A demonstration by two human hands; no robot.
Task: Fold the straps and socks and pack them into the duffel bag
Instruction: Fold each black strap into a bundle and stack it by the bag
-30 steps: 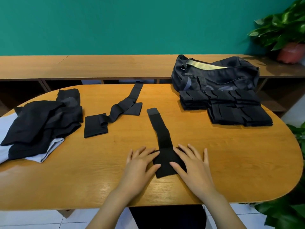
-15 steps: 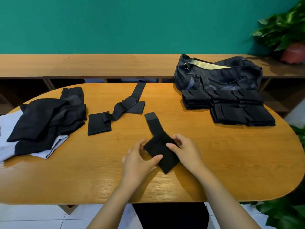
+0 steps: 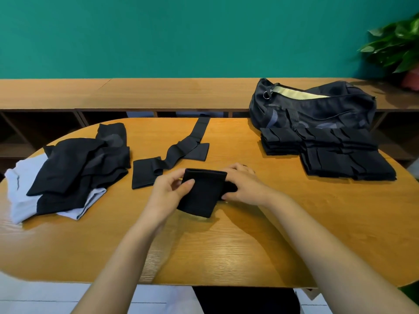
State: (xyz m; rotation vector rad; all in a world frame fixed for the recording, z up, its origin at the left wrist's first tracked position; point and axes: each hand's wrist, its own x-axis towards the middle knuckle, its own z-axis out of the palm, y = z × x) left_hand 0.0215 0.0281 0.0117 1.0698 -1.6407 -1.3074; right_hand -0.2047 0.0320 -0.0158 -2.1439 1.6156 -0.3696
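While the left hand (image 3: 169, 191) and right hand (image 3: 244, 186) pinch the part-folded black strap (image 3: 201, 191), its edges want squaring — then pressing flat.

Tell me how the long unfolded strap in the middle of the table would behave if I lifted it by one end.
Probably floppy: the unfolded strap lies in soft waves on the table, so it should droop when lifted. Likely light, since it looks like thin flat fabric. It seems unlikely to roll, lying flat.
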